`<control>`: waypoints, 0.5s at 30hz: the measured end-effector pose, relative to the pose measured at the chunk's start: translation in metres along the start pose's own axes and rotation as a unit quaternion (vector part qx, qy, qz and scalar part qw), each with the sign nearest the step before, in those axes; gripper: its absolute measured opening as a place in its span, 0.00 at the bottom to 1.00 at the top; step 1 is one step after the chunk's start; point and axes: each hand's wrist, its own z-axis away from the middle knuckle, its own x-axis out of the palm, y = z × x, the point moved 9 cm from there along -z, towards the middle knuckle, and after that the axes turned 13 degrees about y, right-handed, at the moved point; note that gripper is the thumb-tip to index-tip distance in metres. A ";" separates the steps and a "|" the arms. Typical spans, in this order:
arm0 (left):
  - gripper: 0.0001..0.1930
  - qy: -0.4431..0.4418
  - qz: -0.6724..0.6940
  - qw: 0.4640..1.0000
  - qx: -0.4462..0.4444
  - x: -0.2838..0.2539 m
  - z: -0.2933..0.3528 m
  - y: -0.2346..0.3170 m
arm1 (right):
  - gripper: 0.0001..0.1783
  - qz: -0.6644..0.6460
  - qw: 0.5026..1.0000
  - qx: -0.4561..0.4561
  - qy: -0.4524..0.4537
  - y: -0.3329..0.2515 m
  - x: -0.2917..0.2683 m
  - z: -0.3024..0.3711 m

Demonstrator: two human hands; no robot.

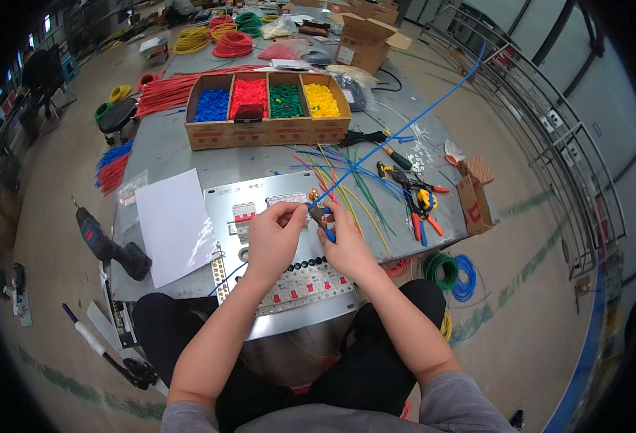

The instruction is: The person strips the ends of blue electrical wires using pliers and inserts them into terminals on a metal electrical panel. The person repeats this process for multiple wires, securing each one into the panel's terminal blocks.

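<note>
Over the metal panel (pixel 224 206), my left hand (pixel 278 234) pinches a long blue wire (pixel 433 106) near its lower end. That wire runs up and away to the far right. My right hand (pixel 347 249) is closed around small blue-handled pliers (pixel 321 216), whose jaws are at the wire close to my left fingertips. The fingers partly hide the wire's end. Mounted on the panel are a breaker with red switches (pixel 244 212) and a near row of breakers (pixel 293 292) with red levers. A blue wire also shows at the panel's left edge.
A cardboard box (pixel 271 135) holds blue, red, green and yellow caps in compartments. Loose cut wires (pixel 361 184) and several hand tools (pixel 419 202) lie right of the panel. White paper (pixel 173 227) and a cordless drill (pixel 109 242) are left. Wire coils (pixel 441 272) sit below the table's right edge.
</note>
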 end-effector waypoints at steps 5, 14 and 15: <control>0.11 0.005 0.026 1.000 -0.005 0.000 -0.002 -0.001 | 0.32 -0.022 1.000 0.002 -0.003 -0.005 0.002 -0.002; 0.10 0.009 -0.010 1.000 0.001 0.006 0.001 -0.004 | 0.25 0.029 0.999 -0.005 0.018 0.000 -0.003 0.003; 0.11 0.011 -0.016 1.000 0.011 0.007 0.002 -0.005 | 0.24 0.057 0.998 -0.001 0.019 0.002 -0.004 0.004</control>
